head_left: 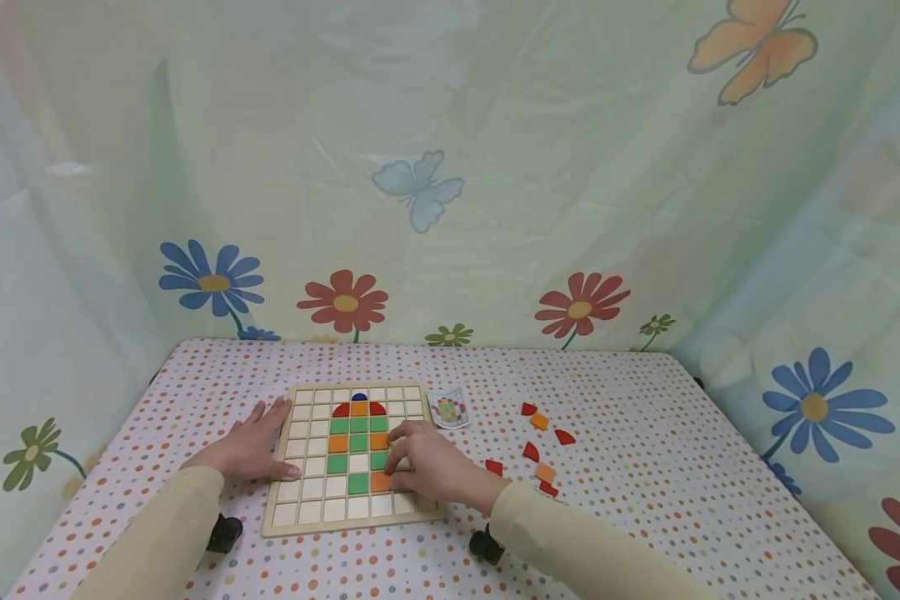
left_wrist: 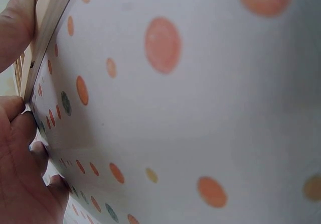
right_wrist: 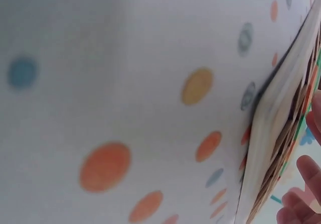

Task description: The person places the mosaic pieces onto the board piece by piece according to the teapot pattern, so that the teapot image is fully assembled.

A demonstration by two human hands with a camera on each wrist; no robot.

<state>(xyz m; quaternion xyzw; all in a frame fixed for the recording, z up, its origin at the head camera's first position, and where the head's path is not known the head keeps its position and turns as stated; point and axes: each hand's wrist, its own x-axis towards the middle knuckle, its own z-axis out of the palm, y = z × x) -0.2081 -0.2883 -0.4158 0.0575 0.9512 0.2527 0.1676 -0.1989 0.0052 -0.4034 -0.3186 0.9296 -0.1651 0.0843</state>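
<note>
A wooden grid board (head_left: 352,527) lies on the table, its middle cells filled with green, orange, red and blue tiles. At its left edge rests my left hand (head_left: 243,446), fingers spread along the side and thumb on the frame. In the left wrist view the thumb (left_wrist: 14,30) lies over the board's rim (left_wrist: 47,20). My right hand (head_left: 438,462) is over the board's right half. Its thumb and index fingertips are right at an orange square tile (head_left: 380,481) in a lower row; I cannot tell whether they pinch it. Its other fingers (right_wrist: 310,169) are bent.
A small picture card (head_left: 448,408) with a coloured pattern lies beside the board's upper right corner. Further right are loose tiles: several red quarter-rounds (head_left: 565,437) and orange squares (head_left: 540,421). The dotted tablecloth (head_left: 607,400) meets a flowered curtain (head_left: 495,208) behind.
</note>
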